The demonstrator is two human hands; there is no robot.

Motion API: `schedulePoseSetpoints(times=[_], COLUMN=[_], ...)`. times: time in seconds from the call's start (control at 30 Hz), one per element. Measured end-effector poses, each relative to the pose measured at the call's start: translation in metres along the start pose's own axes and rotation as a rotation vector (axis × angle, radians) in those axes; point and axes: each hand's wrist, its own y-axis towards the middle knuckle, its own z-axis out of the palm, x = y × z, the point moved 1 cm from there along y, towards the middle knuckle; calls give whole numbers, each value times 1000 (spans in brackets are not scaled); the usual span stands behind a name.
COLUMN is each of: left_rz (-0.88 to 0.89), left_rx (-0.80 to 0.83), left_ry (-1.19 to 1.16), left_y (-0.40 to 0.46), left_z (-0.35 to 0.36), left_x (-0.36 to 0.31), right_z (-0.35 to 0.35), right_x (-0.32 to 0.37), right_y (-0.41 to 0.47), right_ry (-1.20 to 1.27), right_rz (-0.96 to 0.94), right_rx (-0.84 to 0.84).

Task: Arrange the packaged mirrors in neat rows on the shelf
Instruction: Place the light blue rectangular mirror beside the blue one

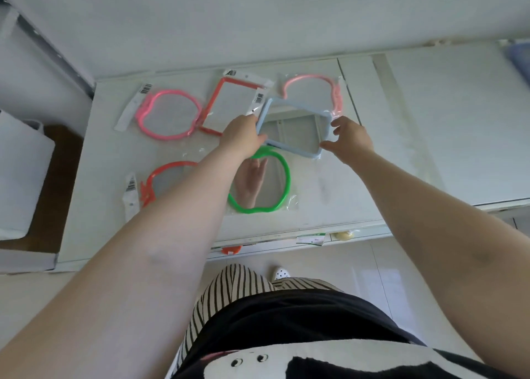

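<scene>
A light blue rectangular packaged mirror point(295, 127) is held tilted above the white shelf point(329, 200). My left hand point(243, 136) grips its left edge and my right hand point(351, 134) grips its right edge. On the shelf lie a pink apple-shaped mirror point(167, 114), a red rectangular mirror point(229, 106), a pale pink apple-shaped mirror point(312, 91), a red round mirror point(169, 182) partly hidden by my left forearm, and a green apple-shaped mirror point(259, 182).
A white bag point(20, 172) sits left of the shelf over a brown surface. Price tags point(311, 238) hang on the shelf's front edge. The shelf extends to the right past a divider point(348, 91). Tiled floor lies below.
</scene>
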Motion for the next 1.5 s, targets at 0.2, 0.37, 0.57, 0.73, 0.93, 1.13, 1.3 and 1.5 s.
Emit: schedulePoseSetpoints(times=[0.2, 0.37, 0.57, 0.73, 0.93, 1.13, 1.3, 1.5], left_rz=[-41, -64, -78, -106, -377, -588, -530, -471], left_rx=[48, 20, 6, -8, -219, -121, -2, 49], left_ry=[-28, -58, -80, -169, -363, -1202, -1399, -1245], left_y=[25, 36, 32, 28, 7, -20, -44, -66], left_z=[18, 24, 36, 40, 24, 9, -5, -31], left_x=[-3, -3, -4, -2, -28, -51, -64, -46], right_z=[12, 21, 28, 22, 4, -1, 2, -18], right_x=[3, 6, 6, 4, 14, 39, 57, 44], right_y=[14, 20, 15, 6, -4, -25, -45, -74], right_ry=[168, 295, 590, 938, 1170, 1263, 1317, 1152], right_rz=[108, 190, 355, 440, 464, 461, 447, 333], right_rx=[4, -32, -69, -16, -62, -63, -58, -8])
